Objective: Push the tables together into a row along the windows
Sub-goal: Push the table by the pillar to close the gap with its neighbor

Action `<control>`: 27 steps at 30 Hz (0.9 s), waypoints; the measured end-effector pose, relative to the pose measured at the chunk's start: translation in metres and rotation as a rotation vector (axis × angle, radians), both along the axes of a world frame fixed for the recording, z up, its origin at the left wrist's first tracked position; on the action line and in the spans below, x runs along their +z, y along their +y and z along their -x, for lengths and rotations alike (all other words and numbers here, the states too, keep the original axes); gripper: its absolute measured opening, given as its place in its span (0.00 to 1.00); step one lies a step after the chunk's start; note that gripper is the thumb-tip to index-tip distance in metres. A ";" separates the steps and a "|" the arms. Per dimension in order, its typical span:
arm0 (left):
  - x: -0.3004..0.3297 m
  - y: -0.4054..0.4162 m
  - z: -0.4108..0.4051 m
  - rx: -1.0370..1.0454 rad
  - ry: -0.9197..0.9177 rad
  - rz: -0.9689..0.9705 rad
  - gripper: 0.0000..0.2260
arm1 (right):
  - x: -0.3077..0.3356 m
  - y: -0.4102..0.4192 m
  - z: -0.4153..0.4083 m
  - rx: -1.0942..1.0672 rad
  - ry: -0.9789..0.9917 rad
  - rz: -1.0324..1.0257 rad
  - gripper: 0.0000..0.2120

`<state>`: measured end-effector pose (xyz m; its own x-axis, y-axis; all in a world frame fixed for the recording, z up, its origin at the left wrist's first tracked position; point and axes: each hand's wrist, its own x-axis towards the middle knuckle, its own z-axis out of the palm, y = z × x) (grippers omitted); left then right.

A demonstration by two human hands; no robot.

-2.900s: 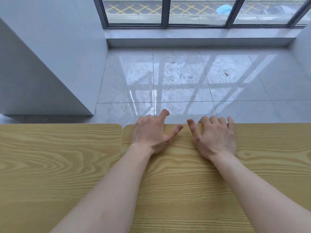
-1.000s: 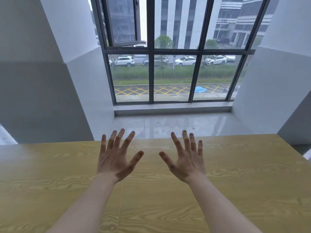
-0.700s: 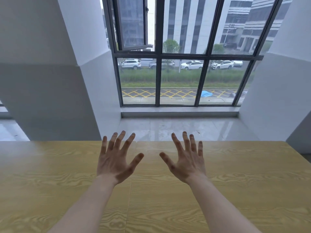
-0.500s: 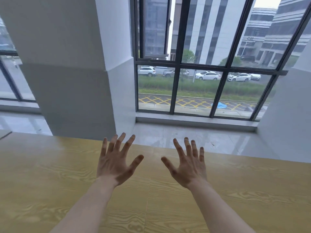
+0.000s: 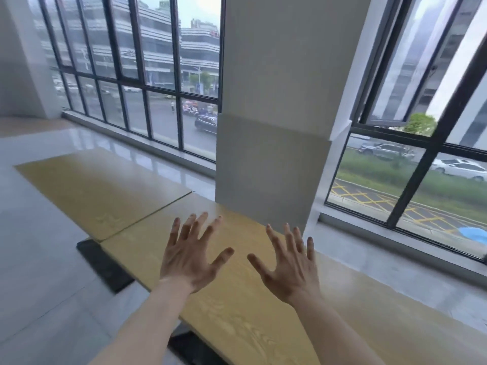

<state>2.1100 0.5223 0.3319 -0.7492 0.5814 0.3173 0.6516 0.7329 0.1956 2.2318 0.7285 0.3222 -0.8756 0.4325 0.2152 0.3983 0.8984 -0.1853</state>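
My left hand [image 5: 188, 256] and right hand [image 5: 290, 264] are both lifted off the wood, fingers spread wide and gripping nothing, palms turned toward the near table [image 5: 237, 306] below them. A few seconds back they were pressed flat near that table's far edge, pushing; since then they have come up and my view has swung left, away from the window bay and toward the rest of the row. That now shows me the far table [image 5: 102, 191] butted against the near one, the seam between them closed along most of its length, though their edges look slightly stepped at the corner nearest me. Both tops run beside the pillar [image 5: 271, 143] and along the windows [image 5: 126, 75], with pale floor [image 5: 39, 272] to my left. I judge this pair joined, and the look sideways is a check of alignment before I decide whether another table needs pushing.
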 end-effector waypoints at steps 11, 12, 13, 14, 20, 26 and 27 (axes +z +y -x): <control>-0.014 -0.166 0.195 0.227 -0.007 -0.027 0.40 | -0.014 -0.159 0.252 0.276 -0.006 -0.001 0.46; -0.016 -0.175 0.217 0.236 -0.007 -0.019 0.41 | -0.018 -0.167 0.277 0.288 -0.003 0.003 0.46; -0.019 -0.184 0.239 0.245 -0.009 -0.013 0.41 | -0.023 -0.174 0.302 0.296 0.001 0.009 0.47; -0.020 -0.193 0.261 0.256 -0.011 -0.008 0.41 | -0.026 -0.180 0.328 0.300 0.003 0.018 0.47; -0.015 -0.253 0.395 0.339 0.000 0.023 0.40 | -0.027 -0.225 0.480 0.329 -0.015 0.060 0.47; -0.020 -0.303 0.516 0.334 0.003 0.032 0.39 | -0.030 -0.273 0.601 0.351 -0.055 0.048 0.47; -0.025 -0.309 0.538 0.322 -0.002 0.029 0.39 | -0.034 -0.280 0.619 0.349 -0.066 0.039 0.47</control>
